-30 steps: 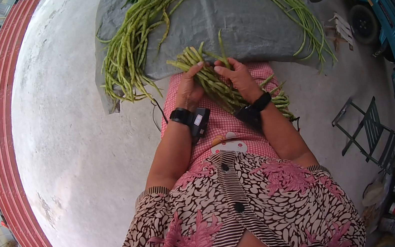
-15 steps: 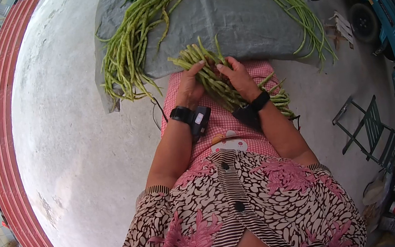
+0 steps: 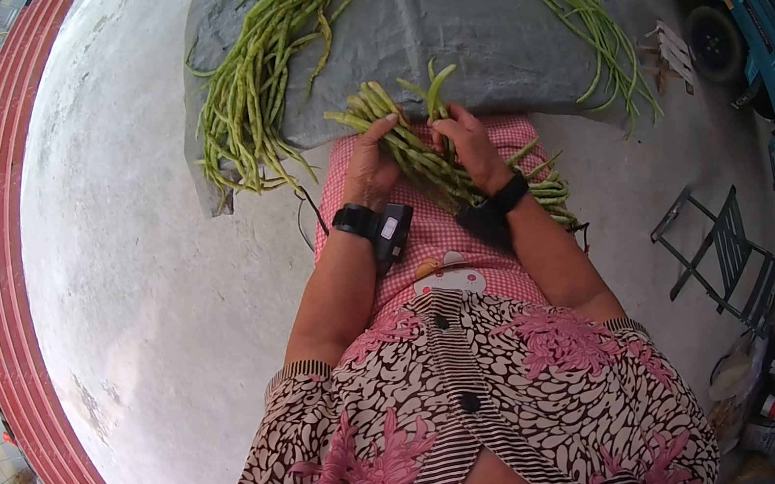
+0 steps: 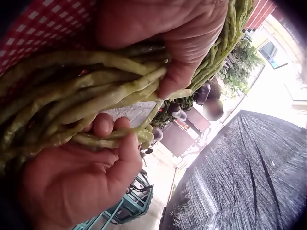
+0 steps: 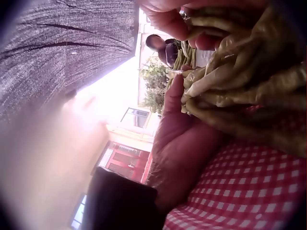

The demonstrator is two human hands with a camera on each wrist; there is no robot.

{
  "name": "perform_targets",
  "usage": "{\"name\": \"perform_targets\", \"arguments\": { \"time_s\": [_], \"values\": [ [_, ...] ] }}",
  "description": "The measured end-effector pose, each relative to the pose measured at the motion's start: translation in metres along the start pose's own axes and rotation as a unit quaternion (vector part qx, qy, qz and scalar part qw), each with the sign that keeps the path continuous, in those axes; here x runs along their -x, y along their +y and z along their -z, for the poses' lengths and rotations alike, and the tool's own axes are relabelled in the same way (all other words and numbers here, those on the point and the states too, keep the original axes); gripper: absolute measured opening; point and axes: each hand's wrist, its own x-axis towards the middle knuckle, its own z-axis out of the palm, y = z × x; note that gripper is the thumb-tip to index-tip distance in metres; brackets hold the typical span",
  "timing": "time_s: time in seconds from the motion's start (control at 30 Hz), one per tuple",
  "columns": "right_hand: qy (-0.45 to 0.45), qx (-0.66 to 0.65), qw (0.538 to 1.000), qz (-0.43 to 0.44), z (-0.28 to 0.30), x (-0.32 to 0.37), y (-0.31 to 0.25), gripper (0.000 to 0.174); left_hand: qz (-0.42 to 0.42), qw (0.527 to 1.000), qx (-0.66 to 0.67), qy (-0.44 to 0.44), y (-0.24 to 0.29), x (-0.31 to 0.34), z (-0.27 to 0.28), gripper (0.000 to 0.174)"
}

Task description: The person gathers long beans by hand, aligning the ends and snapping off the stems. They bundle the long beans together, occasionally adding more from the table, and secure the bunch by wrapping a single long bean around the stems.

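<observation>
Your left hand (image 3: pixel 370 173) grips the green bean bunch (image 3: pixel 417 157) above your checked lap cloth (image 3: pixel 428 236). Right hand (image 3: pixel 475 145) pinches a few bean ends (image 3: pixel 435 95), now splayed clear of the bunch's tips, closer half a second ago; apparently being singled out.

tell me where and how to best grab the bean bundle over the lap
Probably around the bean bundle, just short of its far ends, from the person's left, where the left grip holds it: it lies gathered there, while those ends fan out.
</observation>
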Motion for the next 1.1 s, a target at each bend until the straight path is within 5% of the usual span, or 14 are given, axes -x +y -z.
{"name": "perform_targets", "arguments": {
  "time_s": [0.2,0.4,1.1],
  "values": [
    [-0.010,0.062,0.998,-0.006,-0.006,-0.002,0.007,0.036,-0.008,1.000,-0.007,0.011,-0.001,0.000,-0.001,0.029],
    [-0.028,0.039,0.997,-0.058,-0.006,0.002,-0.003,0.035,-0.005,1.000,-0.022,0.000,0.000,0.003,-0.008,0.030],
    [-0.011,0.009,1.000,-0.013,-0.007,0.001,0.007,0.032,-0.018,0.993,-0.114,0.025,-0.003,0.002,-0.012,0.033]
  ]
}}
